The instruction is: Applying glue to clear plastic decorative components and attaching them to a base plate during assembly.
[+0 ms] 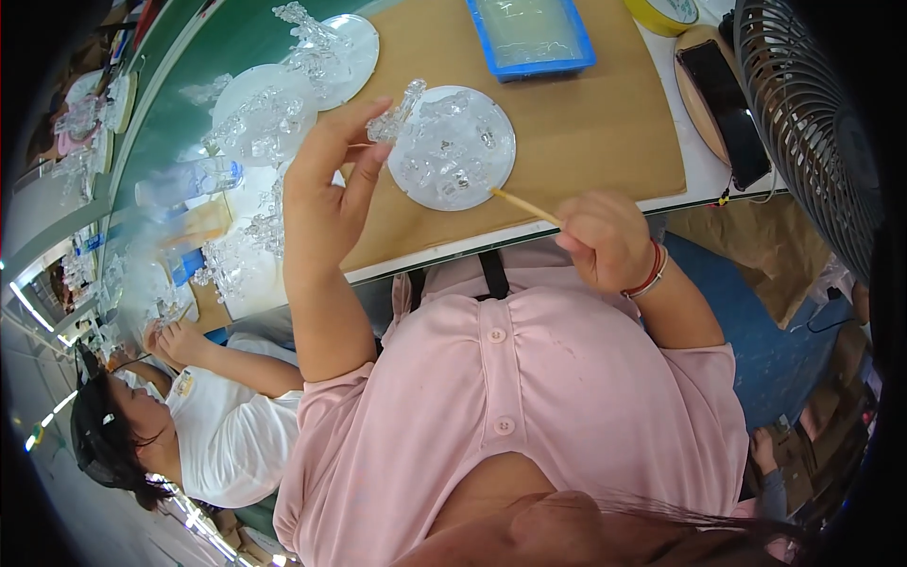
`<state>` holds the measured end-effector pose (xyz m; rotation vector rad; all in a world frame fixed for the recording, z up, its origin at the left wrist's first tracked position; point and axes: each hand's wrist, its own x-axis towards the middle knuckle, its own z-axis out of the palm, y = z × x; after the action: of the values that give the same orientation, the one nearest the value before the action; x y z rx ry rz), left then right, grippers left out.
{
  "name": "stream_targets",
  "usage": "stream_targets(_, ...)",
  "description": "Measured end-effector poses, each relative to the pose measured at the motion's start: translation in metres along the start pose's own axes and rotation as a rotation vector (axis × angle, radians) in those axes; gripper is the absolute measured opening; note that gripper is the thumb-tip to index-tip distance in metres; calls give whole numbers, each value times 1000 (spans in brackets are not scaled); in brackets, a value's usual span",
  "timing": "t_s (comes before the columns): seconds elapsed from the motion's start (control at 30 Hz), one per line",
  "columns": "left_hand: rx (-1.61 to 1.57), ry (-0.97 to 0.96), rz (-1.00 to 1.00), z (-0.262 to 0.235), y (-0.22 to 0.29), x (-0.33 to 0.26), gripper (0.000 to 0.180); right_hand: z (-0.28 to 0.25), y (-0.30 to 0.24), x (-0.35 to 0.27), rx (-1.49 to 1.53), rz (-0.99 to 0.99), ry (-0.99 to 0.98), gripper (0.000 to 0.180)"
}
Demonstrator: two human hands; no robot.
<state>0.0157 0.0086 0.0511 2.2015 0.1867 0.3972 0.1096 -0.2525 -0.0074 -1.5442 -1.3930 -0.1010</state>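
Observation:
My left hand (333,184) pinches a small clear plastic figurine (399,115) between thumb and fingers, over the left rim of a round white plate (452,200). Several clear pieces lie on that plate. My right hand (605,236) is closed round a thin yellowish stick, perhaps a brush (529,207); its far tip reaches the plate's lower right rim. What the tip is made of is too small to tell. Brown cardboard (605,142) lies under the plate.
A blue tray (543,68) holding something clear and shiny stands at the back. Two more discs with clear figurines (263,118) (321,47) sit left. At right are a fan (803,94), a phone-like black object (726,113) and a tape roll (661,14). A co-worker (231,425) sits at left.

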Motion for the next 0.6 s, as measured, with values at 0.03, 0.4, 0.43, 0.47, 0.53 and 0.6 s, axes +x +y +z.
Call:
stream_targets(0.03, 3, 1, 0, -2, -1, -1, 33, 1, -1, -1, 15, 9, 2, 15)
stream_targets(0.4, 31, 190, -47, 16, 2, -31, 30, -10, 17, 1, -158, 10, 50, 18)
stream_targets(0.43, 31, 191, -47, 16, 1, -31, 30, -11, 12, -1, -123, -5, 12, 18)
stream_targets(0.47, 7, 197, -60, 16, 0, -32, 30, -11, 9, -4, -88, -20, -26, 18)
stream_targets(0.53, -19, 196, -73, 16, -3, -31, 30, -6, 4, -8, -51, -27, -40, 18)
stream_targets(0.6, 56, 146, 36, 11, -12, -29, 40, -5, 2, -8, -18, -36, -52, 18)
